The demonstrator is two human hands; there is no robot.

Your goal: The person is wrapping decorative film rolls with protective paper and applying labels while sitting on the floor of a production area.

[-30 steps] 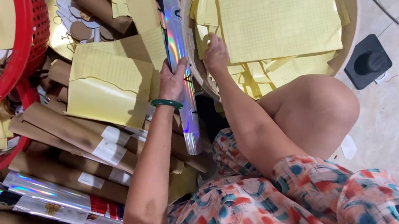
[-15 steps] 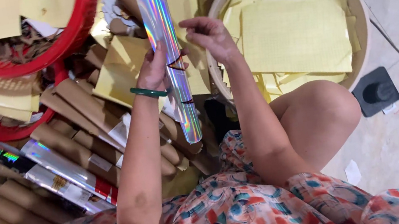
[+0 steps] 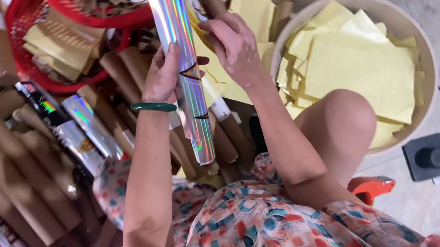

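Above the lap, the left hand point(image 3: 163, 76) is gripping a long shiny foil roll point(image 3: 181, 70), fingers curled tight around its middle, holding it nearly upright. Just beside it, the right hand point(image 3: 234, 48) is pinching the roll's edge with bent fingers. Yellow paper sheets point(image 3: 354, 63) are filling a round tub point(image 3: 423, 45) nearby.

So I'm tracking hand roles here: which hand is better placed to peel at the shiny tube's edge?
Probably the right hand: its fingertips sit at the side edge of the holographic tube, free to pick. The left hand, with the green bangle, wraps the tube and steadies it.
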